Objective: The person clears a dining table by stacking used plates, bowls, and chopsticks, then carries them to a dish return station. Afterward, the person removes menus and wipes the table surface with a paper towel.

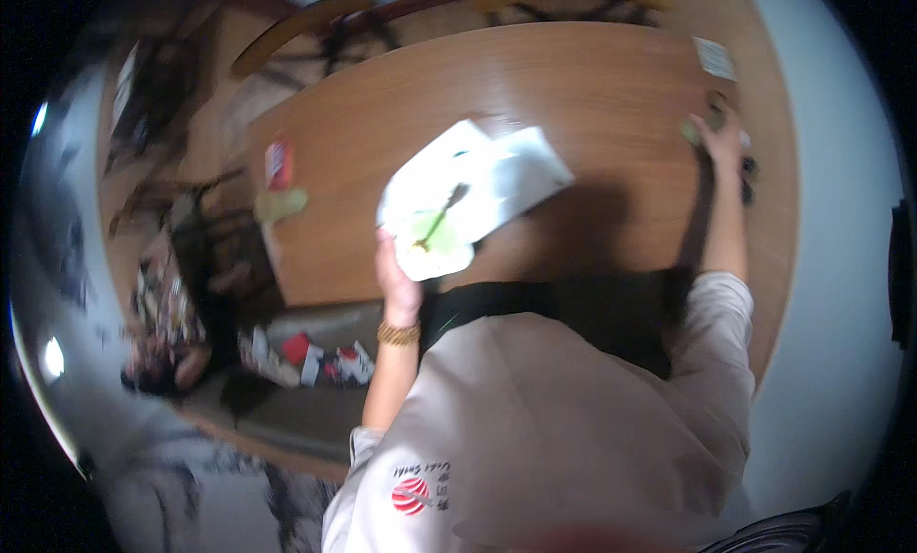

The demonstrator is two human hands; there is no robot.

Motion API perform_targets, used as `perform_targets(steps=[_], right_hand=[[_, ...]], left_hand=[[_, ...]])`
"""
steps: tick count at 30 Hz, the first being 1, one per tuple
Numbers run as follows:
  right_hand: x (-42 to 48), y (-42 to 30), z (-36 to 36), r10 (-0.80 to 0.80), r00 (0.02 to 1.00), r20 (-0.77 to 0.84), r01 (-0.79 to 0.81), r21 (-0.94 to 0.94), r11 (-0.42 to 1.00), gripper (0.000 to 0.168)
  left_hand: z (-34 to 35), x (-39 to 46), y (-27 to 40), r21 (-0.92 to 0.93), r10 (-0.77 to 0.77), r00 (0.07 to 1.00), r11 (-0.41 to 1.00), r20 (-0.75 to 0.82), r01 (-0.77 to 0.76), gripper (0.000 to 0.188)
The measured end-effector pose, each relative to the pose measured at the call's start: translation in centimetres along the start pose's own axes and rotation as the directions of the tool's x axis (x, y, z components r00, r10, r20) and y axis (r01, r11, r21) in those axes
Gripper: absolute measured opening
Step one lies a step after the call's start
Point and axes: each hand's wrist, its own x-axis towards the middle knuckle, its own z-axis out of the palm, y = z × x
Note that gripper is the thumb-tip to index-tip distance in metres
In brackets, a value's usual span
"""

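Observation:
My left hand (400, 277), below a gold bracelet-like band at the wrist, grips the near edge of a small white dish (458, 258). A green item and a dark-handled utensil, perhaps a spoon, lie in it. Larger white plates or sheets (530, 166), overexposed, show just beyond and partly behind the dish. My right hand (722, 141) reaches to the right end of the wooden table (609, 87), its fingers spread around a small greenish item (691, 132) and a dark round object (716, 103). Blur hides whether the fingers close on either.
A card with writing (714, 57) lies at the table's far right corner. A red packet (279, 164) and a pale green item (281, 204) are at the left end. Chairs (308, 30) stand along the far side. A person (165, 324) sits at the left, near papers on a bench (286, 410).

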Motion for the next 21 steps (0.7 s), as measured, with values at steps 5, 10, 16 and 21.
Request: perform_targets(steps=[5, 10, 16, 21], right_hand=[[0.9, -0.5, 2.1, 0.024, 1.0, 0.017, -0.02, -0.24, 0.971, 0.062], [-3.2, -7.3, 4.8, -0.104, 0.983, 0.151, 0.119, -0.092, 0.989, 0.059], [-10.6, -23.6, 7.3, -0.18, 0.965, 0.189, 0.184, -0.006, 0.983, 0.057], [-19.4, -37.9, 9.6, -0.194, 0.959, 0.208, 0.179, 0.089, 0.98, 0.055]], left_hand=[[-0.9, 0.4, 1.9, -0.065, 0.041, 0.996, 0.997, 0.078, -0.036, 0.053], [-4.6, -0.1, 3.2, -0.052, 0.027, 0.997, 0.998, 0.071, -0.023, 0.047], [-13.1, 0.7, 6.2, 0.015, 0.001, 0.992, 1.0, 0.124, -0.003, 0.044], [-24.7, 2.7, 9.9, 0.03, -0.064, 0.972, 0.998, 0.225, 0.059, 0.044]])
